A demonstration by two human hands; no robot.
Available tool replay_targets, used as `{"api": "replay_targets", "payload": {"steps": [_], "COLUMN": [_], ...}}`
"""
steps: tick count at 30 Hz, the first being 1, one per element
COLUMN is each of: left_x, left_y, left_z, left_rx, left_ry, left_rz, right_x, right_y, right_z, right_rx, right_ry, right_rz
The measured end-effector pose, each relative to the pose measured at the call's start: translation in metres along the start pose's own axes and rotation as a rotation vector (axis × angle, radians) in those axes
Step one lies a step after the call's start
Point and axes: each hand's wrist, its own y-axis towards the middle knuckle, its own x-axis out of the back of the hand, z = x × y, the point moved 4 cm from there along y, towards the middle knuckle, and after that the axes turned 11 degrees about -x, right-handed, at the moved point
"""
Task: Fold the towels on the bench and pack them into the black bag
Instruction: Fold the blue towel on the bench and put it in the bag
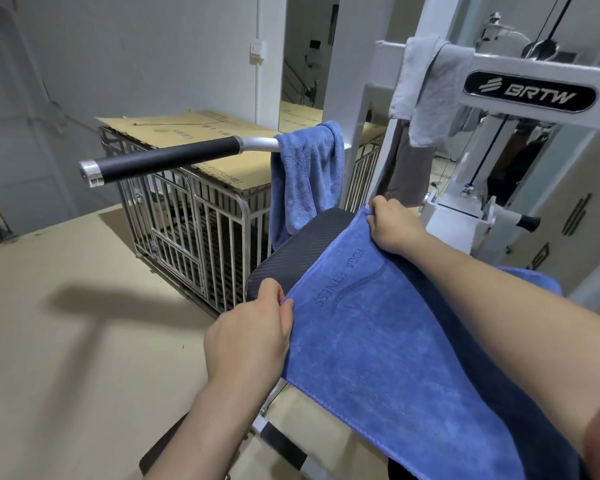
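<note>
Left hand: we saw the left hand [248, 341] pinching one corner of the blue towel [395, 341] at the left edge of the bench pad [302, 251].
Right hand: the right hand [392, 226] pinched the opposite corner of the same short hem, at the pad's far right edge.
Towel: it lay spread over the pad, with one side overhanging the left edge.
Heading: its long axis ran along the bench, from the held hem back toward the person.
Risk: we judged that uneven pulls could skew the fold, and that the overhang's weight could drag the towel to the floor.
Waiting: a second blue towel [305, 174] hung on the handle bar [167, 159], and we saw no black bag.
</note>
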Motion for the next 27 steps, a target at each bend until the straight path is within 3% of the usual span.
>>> {"api": "replay_targets", "payload": {"steps": [4, 8, 10, 13, 17, 20, 24, 27], "left_x": [0.0, -0.003, -0.002, -0.005, -0.02, -0.022, -0.005, 0.01], "left_y": [-0.008, -0.009, -0.006, -0.002, 0.002, 0.011, 0.036, 0.058], "left_z": [-0.004, -0.002, 0.004, 0.016, 0.024, 0.03, 0.045, 0.063], "left_rx": [-0.038, -0.044, -0.003, 0.119, 0.2, 0.2, 0.048, -0.012], "left_ry": [0.176, 0.14, -0.029, -0.399, -0.801, -0.903, -0.76, -0.745], "left_rz": [0.092, 0.078, 0.013, -0.075, -0.029, 0.117, 0.303, 0.35], "right_x": [0.005, 0.022, 0.028, 0.024, 0.018, 0.021, 0.035, 0.053], "right_y": [0.005, -0.019, -0.037, -0.061, -0.065, -0.058, -0.051, -0.041], "right_z": [-0.003, 0.018, 0.037, 0.057, 0.063, 0.066, 0.066, 0.052], "right_rx": [0.008, 0.305, 0.478, 0.62, 0.718, 0.714, 0.61, 0.459], "right_ry": [0.195, -0.078, -0.171, -0.145, -0.344, -0.495, -0.647, -0.701], "right_rz": [0.081, 0.098, 0.075, 0.2, 0.235, 0.287, 0.39, 0.442]}}
